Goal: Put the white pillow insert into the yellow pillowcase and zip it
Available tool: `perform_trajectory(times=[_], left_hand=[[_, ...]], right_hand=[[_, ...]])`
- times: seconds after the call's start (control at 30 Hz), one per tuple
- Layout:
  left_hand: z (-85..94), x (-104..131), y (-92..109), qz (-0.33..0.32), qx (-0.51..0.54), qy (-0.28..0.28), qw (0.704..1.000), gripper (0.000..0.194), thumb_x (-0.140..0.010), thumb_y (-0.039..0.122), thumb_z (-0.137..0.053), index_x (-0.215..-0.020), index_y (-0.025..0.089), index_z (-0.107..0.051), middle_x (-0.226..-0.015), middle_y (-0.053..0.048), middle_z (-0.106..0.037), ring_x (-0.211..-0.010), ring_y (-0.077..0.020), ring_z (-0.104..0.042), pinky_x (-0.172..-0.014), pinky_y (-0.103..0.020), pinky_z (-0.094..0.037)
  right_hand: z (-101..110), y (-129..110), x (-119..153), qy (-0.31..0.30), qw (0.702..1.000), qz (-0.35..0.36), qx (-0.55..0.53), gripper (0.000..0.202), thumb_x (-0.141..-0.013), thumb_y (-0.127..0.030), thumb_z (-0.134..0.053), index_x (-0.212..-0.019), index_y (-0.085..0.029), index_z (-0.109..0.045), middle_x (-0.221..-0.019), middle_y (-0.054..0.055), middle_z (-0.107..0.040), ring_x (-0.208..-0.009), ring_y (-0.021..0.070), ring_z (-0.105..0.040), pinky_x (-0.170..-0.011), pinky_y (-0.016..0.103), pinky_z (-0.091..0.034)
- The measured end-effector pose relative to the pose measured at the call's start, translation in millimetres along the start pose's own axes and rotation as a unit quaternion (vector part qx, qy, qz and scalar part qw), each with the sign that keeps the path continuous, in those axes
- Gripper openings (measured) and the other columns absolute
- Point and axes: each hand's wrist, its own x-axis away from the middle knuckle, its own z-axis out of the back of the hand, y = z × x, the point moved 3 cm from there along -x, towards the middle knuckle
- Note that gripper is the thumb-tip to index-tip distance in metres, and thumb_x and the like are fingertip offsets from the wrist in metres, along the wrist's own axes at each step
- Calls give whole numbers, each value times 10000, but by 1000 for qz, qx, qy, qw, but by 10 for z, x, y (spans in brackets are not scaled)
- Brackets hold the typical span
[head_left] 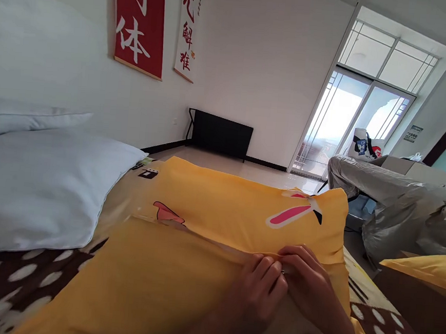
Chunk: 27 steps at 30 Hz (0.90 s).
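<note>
A yellow pillowcase (pixel 220 197) with a pink-and-white rabbit-ear print lies in front of me, its front part folded or layered toward me along an edge. My left hand (pixel 261 293) is closed on that edge, fingers curled over the fabric. Right beside it, my right hand (pixel 306 281) pinches the same edge, its fingertips nearly meeting the left ones. A tiny shiny spot shows between the hands; I cannot make out what it is. The fingertips are partly hidden by the cloth and each other.
White pillows (pixel 43 189) lie at the left on a brown, white-dotted blanket (pixel 21 274). More yellow fabric (pixel 427 270) sits at the right edge. Behind it stands a plastic-covered table (pixel 391 190) with bags. A black folded table (pixel 221 134) leans against the far wall.
</note>
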Motion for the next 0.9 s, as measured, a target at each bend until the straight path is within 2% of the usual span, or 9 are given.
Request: perform_trajectory(times=[0.1, 0.2, 0.37, 0.5, 0.73, 0.9], left_hand=[[8, -5, 1, 9, 3, 3, 1000, 190, -831, 48, -407, -861, 112, -583, -944, -143, -636, -874, -219, -566, -819, -402, -466], [39, -38, -12, 53, 16, 14, 998, 184, -820, 39, -427, -899, 111, -577, -954, -136, -632, -914, -220, -541, -855, -394, -457], [75, -79, -54, 114, 57, 23, 992, 135, -813, 31, -445, -804, 138, -527, -822, -87, -590, -806, -184, -498, -773, -356, -438], [101, -88, -93, 143, 69, -19, 987, 142, -804, 35, -430, -783, 153, -507, -797, -64, -581, -759, -175, -472, -760, -373, -389], [232, -138, -256, 194, 53, -94, 975, 150, -836, 100, -420, -725, 163, -498, -711, -36, -571, -697, -175, -472, -734, -379, -356], [339, -179, -384, 228, 68, -190, 952, 195, -855, 120, -388, -708, 173, -505, -715, -23, -590, -700, -170, -519, -750, -370, -365]], right_hand=[[-9, 11, -15, 37, 999, 3, -14, 175, -846, -83, -473, -854, -229, -568, -885, 65, -616, -815, 171, -578, -700, 294, -505], [-24, 34, -8, 48, 999, -5, -21, 157, -847, -89, -482, -847, -224, -562, -865, 60, -610, -796, 163, -573, -689, 285, -501], [-77, 74, 15, 43, 999, -8, -16, 229, -804, -59, -486, -919, -225, -593, -881, 47, -601, -799, 147, -576, -706, 265, -494], [-124, 72, 9, 56, 998, -8, -6, 309, -773, -31, -461, -940, -232, -626, -848, 39, -599, -753, 141, -579, -668, 258, -489], [-118, 43, -20, 60, 998, -2, 5, 201, -832, -92, -495, -895, -202, -651, -818, 47, -606, -722, 127, -593, -650, 231, -481], [-111, 9, -32, 68, 997, 23, 41, 232, -865, -119, -475, -921, -212, -680, -780, 37, -583, -654, 101, -568, -588, 203, -451]])
